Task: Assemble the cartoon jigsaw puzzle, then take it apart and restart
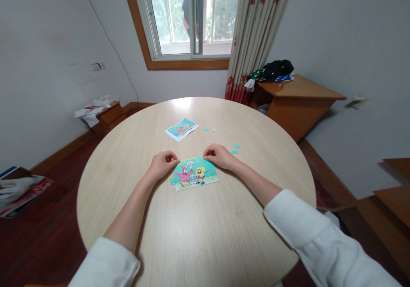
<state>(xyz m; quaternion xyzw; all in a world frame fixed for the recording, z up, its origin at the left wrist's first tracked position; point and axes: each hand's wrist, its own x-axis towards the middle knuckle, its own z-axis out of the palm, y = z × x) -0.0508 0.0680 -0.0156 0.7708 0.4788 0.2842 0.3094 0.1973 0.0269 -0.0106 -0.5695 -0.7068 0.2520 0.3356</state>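
together left hand (pixel 163 163), right hand (pixel 218 154) pinch cartoon puzzle (pixel 195 174) top edge; grips narrow.

No legible txt — puzzle (pixel 194 174) shows pics only.

open tabletop (pixel 192 235) in front; loose pieces (pixel 235 148), picture sheet (pixel 181 129) beyond puzzle (pixel 195 176)

You face a round pale table (pixel 192 235). Window (pixel 188 18) at 12, daylight in. Curtain (pixel 253 35) at 1. Desk (pixel 297 95) at 2, clothes on top. Low cabinet (pixel 110 114) at 10. White walls, dark red floor (pixel 48 227). Magazines (pixel 19 188) at 9.
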